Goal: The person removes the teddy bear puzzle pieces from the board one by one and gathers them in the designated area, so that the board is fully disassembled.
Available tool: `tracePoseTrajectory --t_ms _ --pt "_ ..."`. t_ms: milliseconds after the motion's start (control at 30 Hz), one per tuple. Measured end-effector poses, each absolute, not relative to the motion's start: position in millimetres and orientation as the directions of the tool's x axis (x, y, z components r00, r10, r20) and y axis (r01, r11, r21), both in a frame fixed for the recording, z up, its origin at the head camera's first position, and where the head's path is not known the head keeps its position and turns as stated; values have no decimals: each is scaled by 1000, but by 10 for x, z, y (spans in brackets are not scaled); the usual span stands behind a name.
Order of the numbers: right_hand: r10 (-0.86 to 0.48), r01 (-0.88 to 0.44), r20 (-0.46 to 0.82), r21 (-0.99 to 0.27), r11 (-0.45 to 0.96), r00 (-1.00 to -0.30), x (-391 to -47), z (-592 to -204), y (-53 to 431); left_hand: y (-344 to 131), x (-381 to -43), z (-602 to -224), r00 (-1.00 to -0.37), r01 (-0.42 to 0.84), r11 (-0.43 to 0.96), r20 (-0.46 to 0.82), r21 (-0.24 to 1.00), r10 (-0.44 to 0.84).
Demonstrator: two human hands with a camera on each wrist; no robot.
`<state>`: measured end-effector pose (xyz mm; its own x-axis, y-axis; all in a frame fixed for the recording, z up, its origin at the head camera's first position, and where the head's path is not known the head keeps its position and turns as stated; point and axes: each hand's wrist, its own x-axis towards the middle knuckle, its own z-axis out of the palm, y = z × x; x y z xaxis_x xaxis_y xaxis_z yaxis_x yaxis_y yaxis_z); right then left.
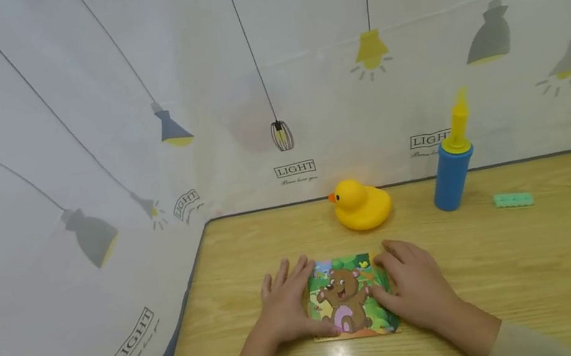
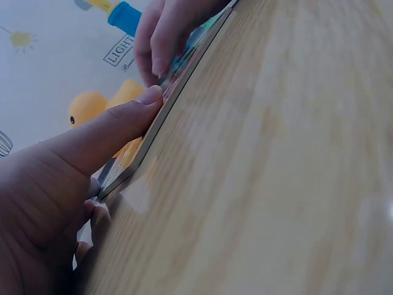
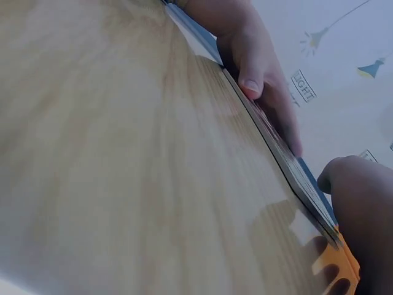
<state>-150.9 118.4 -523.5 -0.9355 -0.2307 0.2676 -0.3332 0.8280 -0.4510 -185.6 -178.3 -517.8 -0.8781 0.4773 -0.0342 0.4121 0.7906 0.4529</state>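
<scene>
A thin square bear picture board [image 1: 342,297] lies flat on the wooden table, between the two hands. At its left side is my left hand [image 1: 287,310], fingers spread by the far left corner and thumb laid over the front part of the picture. The left wrist view shows that thumb [image 2: 132,117] on top, with fingers lower at the board's edge. My right hand [image 1: 416,282] holds the right side, its thumb on the picture and its fingers bent around the edge. Close up in the right wrist view, the board's side edge [image 3: 270,138] looks layered.
Behind the board sits a yellow rubber duck [image 1: 362,206]. Farther right stand a blue hand pump [image 1: 453,175] with a yellow nozzle and a small green block [image 1: 513,200]. A lamp-patterned wall covering [image 1: 225,87] borders the table at the back and left.
</scene>
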Motion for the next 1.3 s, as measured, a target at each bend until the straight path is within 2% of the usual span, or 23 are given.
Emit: tracePoseTrajectory --t_ms 433,667,867,1100,1300 --pt "-310 -464 388 -411 784 -868 -1761 -5276 613 -1774 -1864 -5158 -875 409 796 -55 447 480" --pt "-337 -441 299 -423 792 -893 -1798 -5251 432 -1775 -1853 -5162 -872 417 797 -54 437 486" --pt "-302 -384 247 -438 812 -921 -1769 -5229 392 -1777 -1855 -5153 -871 418 796 -56 438 488" --pt "-290 -352 203 -439 827 -935 -1738 -5129 390 -1814 -1871 -5084 -863 403 765 -69 502 500" --pt "-282 -308 128 -479 822 -951 -1808 -5125 429 -1813 -1847 -5075 -859 406 760 -71 508 507"
